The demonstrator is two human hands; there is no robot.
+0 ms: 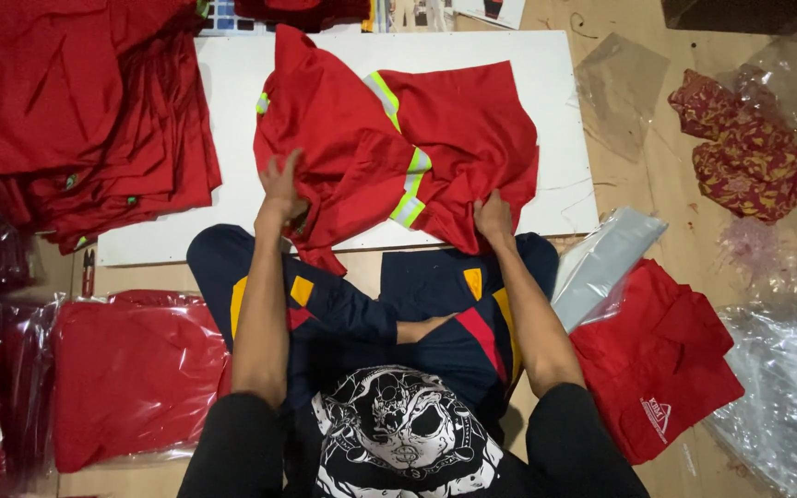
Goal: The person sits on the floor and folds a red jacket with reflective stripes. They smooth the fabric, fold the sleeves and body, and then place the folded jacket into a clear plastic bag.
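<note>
A red work shirt (343, 138) with yellow-and-silver reflective stripes lies crumpled on a white board (555, 120) in front of me. My left hand (280, 187) presses on its left part, fingers spread over the cloth. At the lower right edge of the shirt, my right hand (493, 218) pinches the fabric. I sit cross-legged in dark blue trousers just below the board.
A pile of red shirts (76, 111) is stacked at the left. Bagged red shirts (131, 369) lie at lower left. A folded red shirt (666, 369) and a grey plastic bag (601, 263) sit at my right, with loose clear bags (786, 387) and a patterned red cloth (744, 148) beyond.
</note>
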